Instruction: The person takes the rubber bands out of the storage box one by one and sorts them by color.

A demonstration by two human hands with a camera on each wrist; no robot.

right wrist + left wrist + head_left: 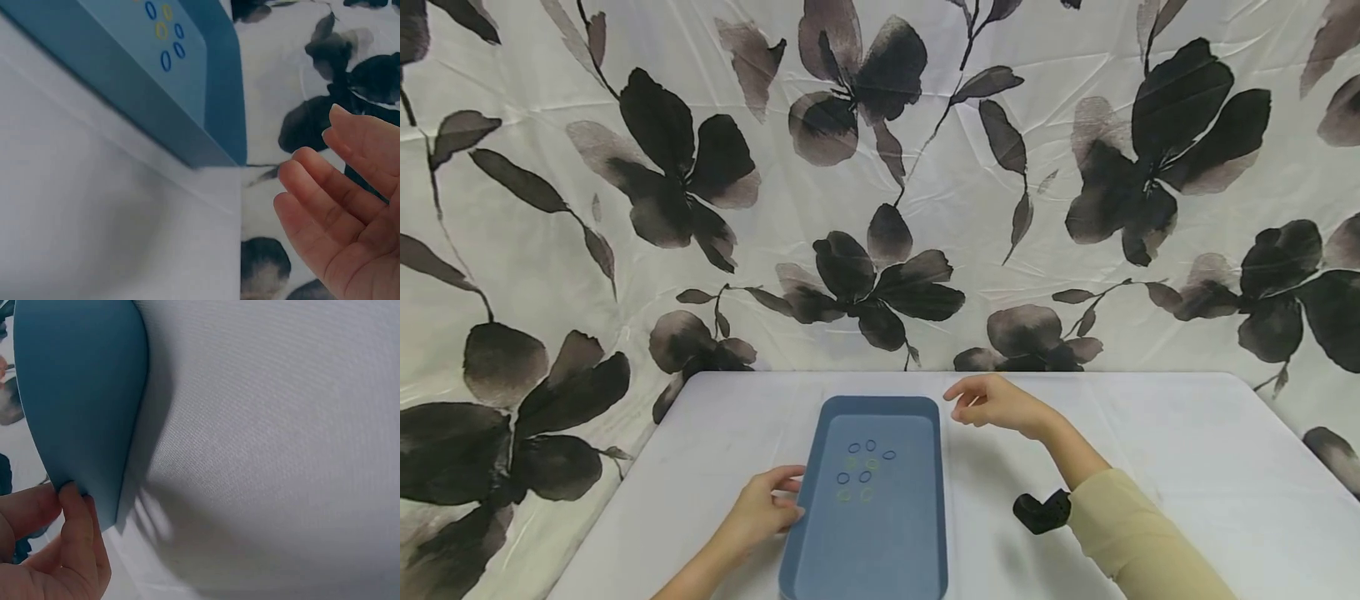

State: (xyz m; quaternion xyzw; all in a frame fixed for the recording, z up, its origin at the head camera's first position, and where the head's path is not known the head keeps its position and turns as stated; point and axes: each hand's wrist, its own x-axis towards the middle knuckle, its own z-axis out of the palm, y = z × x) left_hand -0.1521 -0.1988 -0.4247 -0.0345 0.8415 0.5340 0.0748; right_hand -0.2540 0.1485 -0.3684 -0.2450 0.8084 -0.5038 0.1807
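Observation:
A blue rectangular tray point(868, 554) with raised edges lies lengthwise on the white table. On its floor, in the far half, sit several small dark blue rings point(865, 477) and several yellow rings point(871, 464), grouped in loose rows. My left hand point(758, 512) pinches the tray's left rim between thumb and fingers, as the left wrist view also shows at the tray wall point(81, 394). Beyond the tray's far right corner, my right hand point(996, 406) hovers with relaxed, slightly bent fingers and nothing in them. The right wrist view shows its palm and separate fingertips point(290, 172).
A white cloth point(1187, 467) covers the table around the tray. Behind the table's far edge hangs a white curtain with dark flowers point(1000, 208). A black wrist device point(1041, 511) sticks out from the right sleeve point(1138, 533).

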